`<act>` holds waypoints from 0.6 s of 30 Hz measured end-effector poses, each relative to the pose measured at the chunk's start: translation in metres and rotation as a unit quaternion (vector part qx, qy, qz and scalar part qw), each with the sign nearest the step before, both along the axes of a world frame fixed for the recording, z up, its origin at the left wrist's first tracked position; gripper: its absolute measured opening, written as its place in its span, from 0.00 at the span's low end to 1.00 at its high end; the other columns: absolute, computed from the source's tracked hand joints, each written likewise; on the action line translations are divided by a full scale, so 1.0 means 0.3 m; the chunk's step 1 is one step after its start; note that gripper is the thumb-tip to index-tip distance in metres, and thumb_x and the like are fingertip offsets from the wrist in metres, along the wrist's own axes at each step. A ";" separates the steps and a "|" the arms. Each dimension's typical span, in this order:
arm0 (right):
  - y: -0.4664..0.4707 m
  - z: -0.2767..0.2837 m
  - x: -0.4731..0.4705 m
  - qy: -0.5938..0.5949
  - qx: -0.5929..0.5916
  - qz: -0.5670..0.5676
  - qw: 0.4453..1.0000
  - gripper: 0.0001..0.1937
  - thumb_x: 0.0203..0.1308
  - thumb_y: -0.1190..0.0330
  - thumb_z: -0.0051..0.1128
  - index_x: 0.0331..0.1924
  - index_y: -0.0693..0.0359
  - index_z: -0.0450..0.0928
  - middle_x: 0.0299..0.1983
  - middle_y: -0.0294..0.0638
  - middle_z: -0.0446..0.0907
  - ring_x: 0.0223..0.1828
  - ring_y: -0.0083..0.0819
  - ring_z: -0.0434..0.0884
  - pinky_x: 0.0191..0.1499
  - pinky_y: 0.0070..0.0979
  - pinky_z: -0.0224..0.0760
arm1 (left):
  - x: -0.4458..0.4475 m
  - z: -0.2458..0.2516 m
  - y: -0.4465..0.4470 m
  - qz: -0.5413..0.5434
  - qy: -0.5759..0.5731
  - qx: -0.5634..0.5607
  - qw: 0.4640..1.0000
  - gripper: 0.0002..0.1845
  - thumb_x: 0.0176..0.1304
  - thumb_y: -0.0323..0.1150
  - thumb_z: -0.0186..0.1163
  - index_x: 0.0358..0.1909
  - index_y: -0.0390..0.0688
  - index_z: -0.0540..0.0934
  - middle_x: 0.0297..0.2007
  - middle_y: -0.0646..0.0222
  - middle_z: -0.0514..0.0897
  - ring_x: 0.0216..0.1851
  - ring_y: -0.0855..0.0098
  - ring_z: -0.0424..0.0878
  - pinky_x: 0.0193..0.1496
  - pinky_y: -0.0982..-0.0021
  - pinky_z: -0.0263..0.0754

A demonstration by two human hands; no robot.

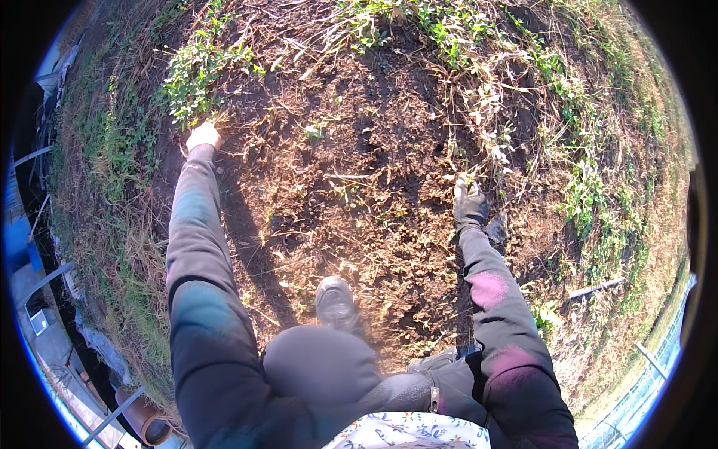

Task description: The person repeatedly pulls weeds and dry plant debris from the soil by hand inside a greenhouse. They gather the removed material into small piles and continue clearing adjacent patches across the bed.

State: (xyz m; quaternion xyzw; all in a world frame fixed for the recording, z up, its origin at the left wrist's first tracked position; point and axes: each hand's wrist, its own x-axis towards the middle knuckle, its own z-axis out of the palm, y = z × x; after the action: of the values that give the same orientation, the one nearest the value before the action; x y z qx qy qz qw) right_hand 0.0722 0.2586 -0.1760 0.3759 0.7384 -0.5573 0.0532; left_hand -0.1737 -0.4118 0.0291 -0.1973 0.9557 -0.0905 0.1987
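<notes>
At the left, my left hand (205, 136) is closed in a fist at the base of a leafy green weed (190, 84). Its fingers are mostly hidden behind the back of the hand, which is washed out by sunlight. My right hand (470, 203), in a dark work glove, is low over the soil on the right. Its fingers are curled around thin plant stems (464, 178) at the edge of a heap of pulled, partly dry weeds (493, 134). Broken brown soil (359, 219) with plant scraps lies between my hands.
My shoe (335, 300) stands on the soil before my knee. A dark lump (496, 229) lies beside my right wrist. Farther right are a pale stick (595, 288) and standing weeds (586, 196). Along the left rim run metal bars (47, 283) and a brown pipe or pot (147, 421).
</notes>
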 end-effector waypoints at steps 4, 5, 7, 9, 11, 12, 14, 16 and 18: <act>-0.056 0.050 -0.032 -0.090 0.123 -0.018 0.988 0.24 0.53 0.45 0.61 0.35 0.62 0.83 0.29 0.50 0.84 0.32 0.44 0.85 0.36 0.37 0.76 | 0.111 -0.012 0.070 -0.095 0.024 0.015 0.995 0.16 0.63 0.41 0.51 0.49 0.44 0.74 0.44 0.48 0.82 0.48 0.49 0.80 0.51 0.53 0.74; -0.074 0.088 -0.043 -0.106 0.112 -0.014 0.988 0.25 0.53 0.44 0.60 0.37 0.61 0.83 0.30 0.51 0.84 0.34 0.45 0.85 0.37 0.38 0.76 | 0.138 -0.011 0.108 -0.130 0.023 0.054 0.990 0.16 0.63 0.38 0.54 0.50 0.43 0.73 0.45 0.49 0.81 0.46 0.47 0.79 0.52 0.55 0.74; -0.106 0.192 -0.063 -0.159 0.142 0.052 0.976 0.26 0.53 0.43 0.58 0.39 0.60 0.83 0.33 0.51 0.84 0.36 0.46 0.85 0.40 0.39 0.76 | 0.218 -0.011 0.226 -0.202 0.084 0.078 0.973 0.19 0.62 0.37 0.55 0.53 0.42 0.72 0.48 0.48 0.80 0.50 0.48 0.77 0.54 0.57 0.73; -0.124 0.311 -0.067 -0.186 0.201 0.096 0.957 0.26 0.54 0.43 0.56 0.42 0.59 0.82 0.35 0.51 0.84 0.37 0.45 0.84 0.42 0.38 0.76 | 0.270 -0.003 0.390 -0.253 0.109 0.148 0.950 0.22 0.62 0.37 0.56 0.57 0.39 0.70 0.49 0.48 0.79 0.52 0.49 0.77 0.56 0.57 0.71; -0.154 0.388 -0.094 -0.167 0.173 0.069 0.968 0.24 0.58 0.46 0.54 0.44 0.58 0.82 0.36 0.49 0.85 0.39 0.43 0.84 0.44 0.37 0.76 | 0.291 0.007 0.588 -0.291 0.177 0.212 0.916 0.24 0.63 0.37 0.56 0.59 0.38 0.69 0.49 0.49 0.79 0.51 0.50 0.77 0.56 0.58 0.71; -0.154 0.417 -0.103 -0.171 0.224 0.162 0.946 0.23 0.59 0.47 0.53 0.45 0.58 0.81 0.37 0.48 0.84 0.39 0.42 0.84 0.44 0.36 0.76 | 0.285 0.015 0.686 -0.314 0.192 0.237 0.899 0.24 0.63 0.37 0.55 0.59 0.38 0.69 0.49 0.49 0.79 0.51 0.51 0.78 0.55 0.59 0.72; -0.163 0.450 -0.120 -0.177 0.277 0.219 0.919 0.22 0.62 0.49 0.50 0.45 0.58 0.80 0.40 0.47 0.84 0.38 0.41 0.83 0.44 0.36 0.76 | 0.241 0.027 0.865 -0.309 0.157 0.277 0.896 0.21 0.64 0.37 0.55 0.56 0.38 0.70 0.48 0.50 0.79 0.50 0.53 0.78 0.53 0.59 0.73; -0.186 0.461 -0.146 -0.205 0.226 0.173 0.936 0.23 0.62 0.49 0.53 0.49 0.59 0.78 0.39 0.47 0.83 0.37 0.37 0.83 0.43 0.34 0.77 | 0.187 0.022 1.003 -0.313 0.119 0.284 0.898 0.18 0.64 0.36 0.54 0.52 0.37 0.71 0.46 0.51 0.79 0.48 0.53 0.79 0.51 0.59 0.74; -0.231 0.469 -0.194 -0.067 0.114 0.166 0.977 0.25 0.60 0.49 0.57 0.53 0.59 0.76 0.40 0.47 0.83 0.38 0.37 0.83 0.43 0.33 0.77 | 0.152 -0.001 1.075 -0.360 0.149 0.272 0.880 0.16 0.64 0.35 0.53 0.49 0.37 0.71 0.43 0.50 0.79 0.45 0.51 0.79 0.49 0.58 0.74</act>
State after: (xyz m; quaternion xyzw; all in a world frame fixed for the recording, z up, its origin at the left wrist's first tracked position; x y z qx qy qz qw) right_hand 0.0139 0.1893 -0.0351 0.2879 0.8439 -0.4265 0.1516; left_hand -0.1281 -0.0894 0.0288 0.2109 0.9662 0.1382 0.0540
